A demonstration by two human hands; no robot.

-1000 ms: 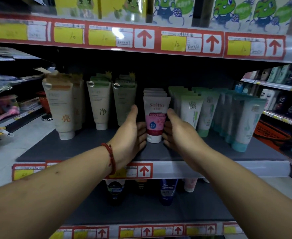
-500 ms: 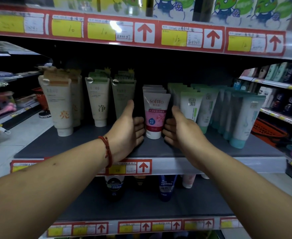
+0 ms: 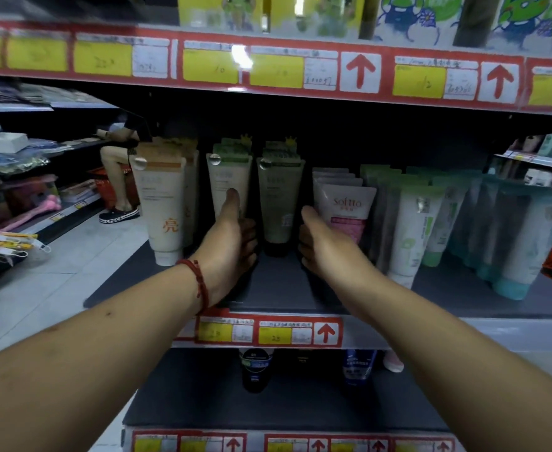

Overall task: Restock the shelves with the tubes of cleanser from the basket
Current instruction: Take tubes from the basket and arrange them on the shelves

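Observation:
Cleanser tubes stand cap-down in rows on the dark middle shelf (image 3: pixel 287 288). My left hand (image 3: pixel 232 236), a red cord on its wrist, is open in front of a cream-and-green tube (image 3: pixel 230 177). Its fingers curl toward the left side of an olive-green tube (image 3: pixel 279 203). My right hand (image 3: pixel 325 244) is open at that tube's right side and covers the lower left of the white-and-pink Softto tube (image 3: pixel 346 207). Neither hand holds anything. I cannot tell whether the fingers touch the olive tube.
A cream tube with orange print (image 3: pixel 163 207) stands at the left, pale green and teal tubes (image 3: pixel 414 223) at the right. Darker tubes (image 3: pixel 256 370) sit on the shelf below. A person's leg (image 3: pixel 114 177) and a red basket (image 3: pixel 103 187) are in the left aisle.
Both hands have left the sides of the Softto tube and shifted left, now flanking the olive-green tube. The view has also turned left.

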